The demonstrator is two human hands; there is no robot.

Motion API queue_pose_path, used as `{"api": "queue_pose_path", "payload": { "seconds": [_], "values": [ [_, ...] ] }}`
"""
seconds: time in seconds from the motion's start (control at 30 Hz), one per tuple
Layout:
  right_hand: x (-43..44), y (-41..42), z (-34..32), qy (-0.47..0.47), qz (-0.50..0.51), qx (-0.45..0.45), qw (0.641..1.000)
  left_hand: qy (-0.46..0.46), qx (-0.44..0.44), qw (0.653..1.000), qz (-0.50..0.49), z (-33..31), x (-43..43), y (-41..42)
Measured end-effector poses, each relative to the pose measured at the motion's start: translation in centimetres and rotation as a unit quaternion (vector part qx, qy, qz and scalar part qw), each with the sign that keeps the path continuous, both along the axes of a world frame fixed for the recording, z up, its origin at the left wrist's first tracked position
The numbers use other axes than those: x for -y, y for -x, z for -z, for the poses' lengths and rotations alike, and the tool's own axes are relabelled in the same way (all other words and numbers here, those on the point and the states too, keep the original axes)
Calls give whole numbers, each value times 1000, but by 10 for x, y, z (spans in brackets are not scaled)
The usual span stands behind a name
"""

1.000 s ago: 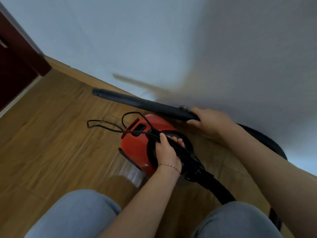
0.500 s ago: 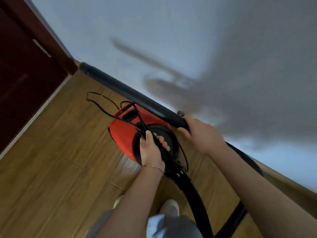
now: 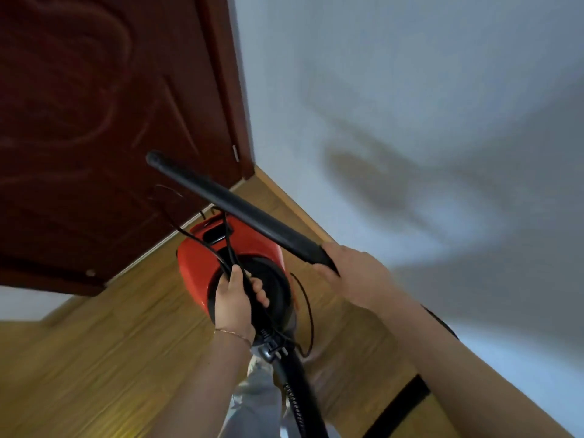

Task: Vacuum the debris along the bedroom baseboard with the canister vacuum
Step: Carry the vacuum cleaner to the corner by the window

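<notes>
A person carries a red canister vacuum (image 3: pixel 202 267) through a bedroom, the left hand (image 3: pixel 235 303) clenched over its black top handle together with loops of the power cord (image 3: pixel 221 248), the right hand (image 3: pixel 357 276) wrapped around the near end of the black wand (image 3: pixel 234 205). The canister hangs directly beneath the left fingers (image 3: pixel 260 290), apparently clear of the wood floor (image 3: pixel 94 358); the wand runs up and away from the right fingers toward the dark red door (image 3: pixel 94 121), its open tip raised well above the floor. The ribbed hose (image 3: pixel 295 387) trails back below the left wrist. The wood baseboard (image 3: pixel 294 210) runs along the wall beyond the right fingers; any debris on it is too blurred to make out. The step looks like positioning: it would go best by setting the canister down near the wall, freeing the cord from the left grip so it cannot snag, then lowering the wand tip to the baseboard.
</notes>
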State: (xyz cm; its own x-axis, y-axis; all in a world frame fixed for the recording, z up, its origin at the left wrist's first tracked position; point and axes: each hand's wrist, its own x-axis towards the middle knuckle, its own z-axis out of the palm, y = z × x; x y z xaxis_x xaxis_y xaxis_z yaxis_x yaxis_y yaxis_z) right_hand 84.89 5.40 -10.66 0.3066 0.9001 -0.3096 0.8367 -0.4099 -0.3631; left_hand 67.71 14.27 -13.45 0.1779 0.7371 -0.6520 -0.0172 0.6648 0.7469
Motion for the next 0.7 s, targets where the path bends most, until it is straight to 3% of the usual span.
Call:
{"api": "queue_pose_path", "payload": {
  "seconds": [0.4, 0.7],
  "values": [
    [-67, 163, -90, -52, -235, -21, 970, -50, 9, 982, -179, -104, 38, 180],
    [-95, 325, -106, -45, -403, -28, 913, -75, -12, 931, -357, -129, 75, 333]
  ]
}}
